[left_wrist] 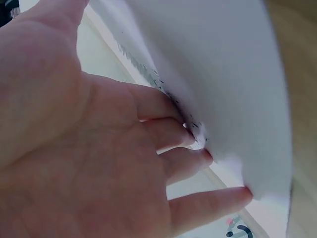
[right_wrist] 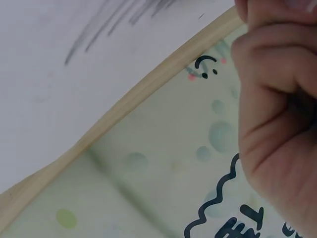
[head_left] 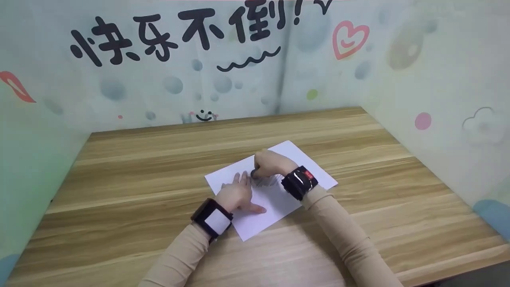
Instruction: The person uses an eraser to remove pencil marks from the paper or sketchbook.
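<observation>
Printed walls [head_left: 247, 99] fill the top of the frame and run down both sides, 3 faces in all, with 4 big black characters [head_left: 203, 30] along the upper edge, the last one clipped, and 1 red heart [head_left: 350, 40] at upper right. Below them spreads the 1 wood-grain surface [head_left: 131, 171], wide across the middle and bottom. In come 2 tan sleeves, the left sleeve [head_left: 177, 255] from bottom centre-left, the right sleeve [head_left: 346, 235] from bottom right. And there's the 1 white sheet [head_left: 275, 199], skewed at mid-frame, with 2 hands over it! The left hand [head_left: 237, 197] lies on its left part, fingers extended, thumb out to the side, gripping nothing. The right hand [head_left: 274, 164] crosses its upper right, fingers curled tight around a small item, hiding most of that item and some of the paper. There are 2 black wrist straps, the left strap [head_left: 212, 218] bearing 1 white patch, the right strap [head_left: 299, 182] 1 red label. Dark strokes [head_left: 269, 180], too crowded to count, sit mid-sheet below the right hand. Smallest, the 1 dark object [head_left: 253, 173] peeks out of that grip, just beside the left fingertips.
</observation>
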Demonstrator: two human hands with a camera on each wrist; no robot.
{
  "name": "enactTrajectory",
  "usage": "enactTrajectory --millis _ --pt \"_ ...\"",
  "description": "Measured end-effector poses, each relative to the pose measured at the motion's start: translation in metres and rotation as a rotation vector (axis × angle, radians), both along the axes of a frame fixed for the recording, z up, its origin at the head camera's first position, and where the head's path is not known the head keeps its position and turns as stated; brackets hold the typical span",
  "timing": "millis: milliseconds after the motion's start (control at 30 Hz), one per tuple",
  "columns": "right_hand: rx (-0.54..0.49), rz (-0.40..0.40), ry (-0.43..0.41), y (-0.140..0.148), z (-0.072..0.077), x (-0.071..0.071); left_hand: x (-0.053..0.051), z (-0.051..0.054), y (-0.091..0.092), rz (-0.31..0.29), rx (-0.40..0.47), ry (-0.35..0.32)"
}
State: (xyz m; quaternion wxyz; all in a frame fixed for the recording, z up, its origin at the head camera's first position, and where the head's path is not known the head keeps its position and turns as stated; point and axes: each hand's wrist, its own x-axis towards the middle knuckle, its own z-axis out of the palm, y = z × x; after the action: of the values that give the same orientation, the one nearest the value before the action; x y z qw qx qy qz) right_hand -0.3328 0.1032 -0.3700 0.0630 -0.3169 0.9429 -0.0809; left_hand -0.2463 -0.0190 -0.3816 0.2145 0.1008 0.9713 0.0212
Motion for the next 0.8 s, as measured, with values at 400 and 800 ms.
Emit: enactTrajectory --millis 400,800 --pt "0.018 -0.02 0.043 0.0006 0.0008 -0.0002 0.0012 0.0014 0.0004 -0.005 0.003 0.017" --pt "0.039 -0.052 0.109 -0.0046 -0.0042 0.0003 -0.0004 -0.0025 0.0018 -0.012 -0.011 0.046"
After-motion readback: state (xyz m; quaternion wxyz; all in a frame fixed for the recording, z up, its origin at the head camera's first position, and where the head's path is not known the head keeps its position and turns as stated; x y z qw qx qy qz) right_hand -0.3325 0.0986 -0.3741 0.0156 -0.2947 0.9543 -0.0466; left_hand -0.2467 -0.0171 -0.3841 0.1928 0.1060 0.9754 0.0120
